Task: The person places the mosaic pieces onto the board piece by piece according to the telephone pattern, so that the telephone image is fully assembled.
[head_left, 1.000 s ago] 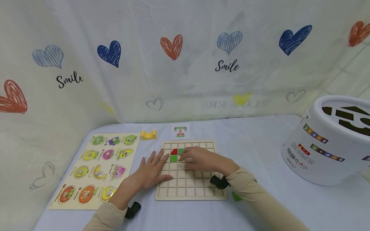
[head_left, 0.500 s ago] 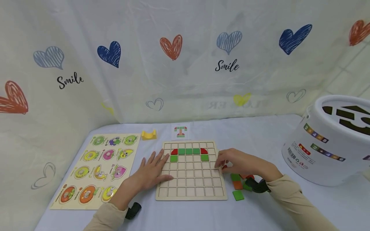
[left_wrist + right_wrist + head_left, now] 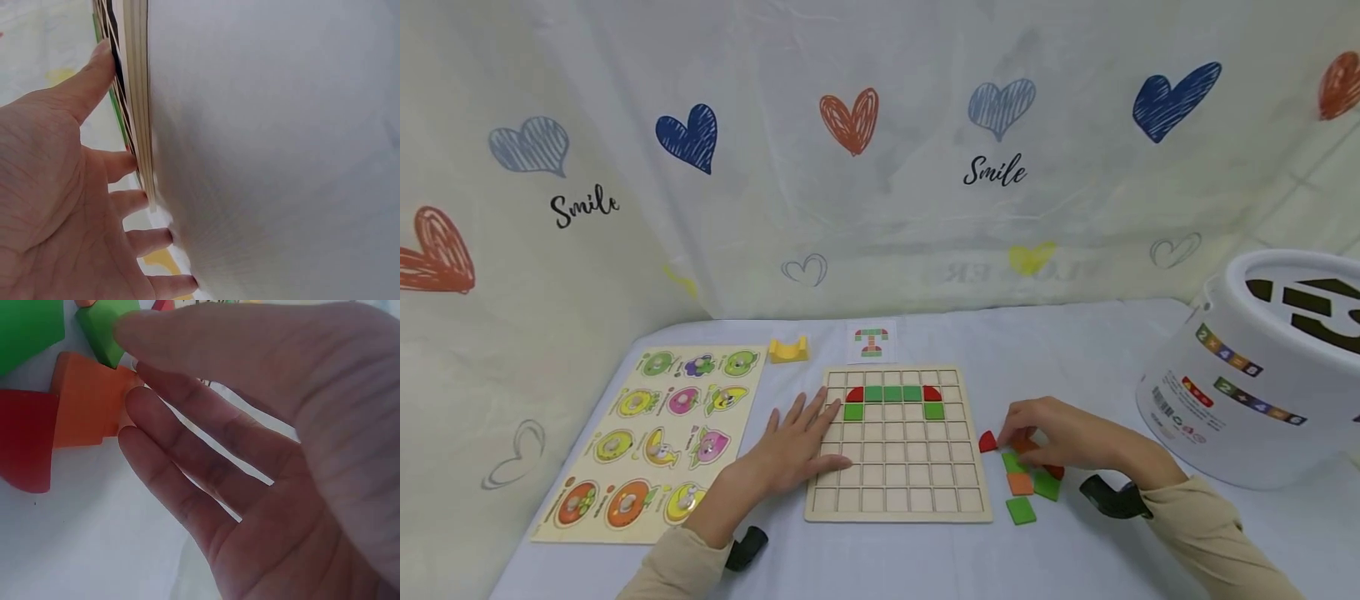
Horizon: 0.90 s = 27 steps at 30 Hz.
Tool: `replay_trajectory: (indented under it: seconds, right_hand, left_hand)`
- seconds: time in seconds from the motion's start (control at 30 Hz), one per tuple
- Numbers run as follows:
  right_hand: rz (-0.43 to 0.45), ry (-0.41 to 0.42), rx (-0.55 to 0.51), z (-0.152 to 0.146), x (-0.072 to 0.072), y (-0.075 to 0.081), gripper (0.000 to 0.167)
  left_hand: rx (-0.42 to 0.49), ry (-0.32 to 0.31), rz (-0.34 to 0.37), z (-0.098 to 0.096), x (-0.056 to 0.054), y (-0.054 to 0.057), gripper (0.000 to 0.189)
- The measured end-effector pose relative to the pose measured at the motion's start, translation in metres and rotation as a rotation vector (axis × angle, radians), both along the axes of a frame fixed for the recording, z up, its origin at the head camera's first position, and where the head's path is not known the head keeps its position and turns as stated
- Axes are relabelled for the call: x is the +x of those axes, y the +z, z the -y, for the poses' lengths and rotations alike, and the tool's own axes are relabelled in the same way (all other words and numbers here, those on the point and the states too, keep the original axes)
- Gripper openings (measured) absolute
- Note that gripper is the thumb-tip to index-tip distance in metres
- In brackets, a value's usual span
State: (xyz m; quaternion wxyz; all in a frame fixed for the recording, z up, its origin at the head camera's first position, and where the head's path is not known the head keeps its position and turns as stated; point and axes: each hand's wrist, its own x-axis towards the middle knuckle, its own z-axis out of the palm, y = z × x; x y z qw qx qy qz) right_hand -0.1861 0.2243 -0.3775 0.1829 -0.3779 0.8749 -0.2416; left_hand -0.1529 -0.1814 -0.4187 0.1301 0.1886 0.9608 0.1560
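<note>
My left hand (image 3: 793, 446) lies with spread fingers on the left edge of a wooden grid board (image 3: 898, 475). On the board, red quarter-round tiles and green square tiles form a row, with a green tile (image 3: 853, 412) below its left end and another (image 3: 933, 410) below its right. To the right, my right hand (image 3: 1067, 432) is over a loose pile of tiles. In the right wrist view its fingertips touch orange tiles (image 3: 81, 406), the thumb apart from them near a green tile (image 3: 106, 331). A red quarter-round tile (image 3: 988, 442) lies between pile and board.
A pattern card (image 3: 872, 342) stands behind the board beside a yellow curved block (image 3: 788, 350). On the left lies a fruit puzzle board (image 3: 625, 450). A large white bucket (image 3: 1195, 400) with a slotted lid stands at the right. One green tile (image 3: 1021, 510) lies nearest the front.
My right hand has moved off the board rightward to the loose tiles, uncovering the finished-looking row. A red quarter-round tile now lies beside the board. My left hand has stayed put.
</note>
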Motion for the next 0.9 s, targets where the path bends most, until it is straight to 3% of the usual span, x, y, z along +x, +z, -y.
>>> replay_trajectory:
  seconds: [0.23, 0.43, 0.6, 0.9]
  right_hand:
    - [0.021, -0.042, 0.003, -0.001, -0.005, 0.000, 0.021]
    - [-0.004, -0.102, 0.004, -0.005, -0.008, -0.003, 0.023]
    - [-0.055, -0.109, -0.025, -0.009, -0.010, -0.008, 0.024]
    - [-0.064, -0.111, -0.002, -0.009, -0.017, -0.004, 0.028]
  left_hand:
    - [-0.011, 0.023, 0.014, -0.001, 0.003, 0.006, 0.092]
    - [-0.007, 0.011, 0.009, 0.001, 0.002, 0.001, 0.094]
    - [-0.019, 0.014, 0.022, 0.000, 0.000, 0.001, 0.093]
    - [-0.010, 0.010, 0.016, -0.003, 0.002, 0.006, 0.090]
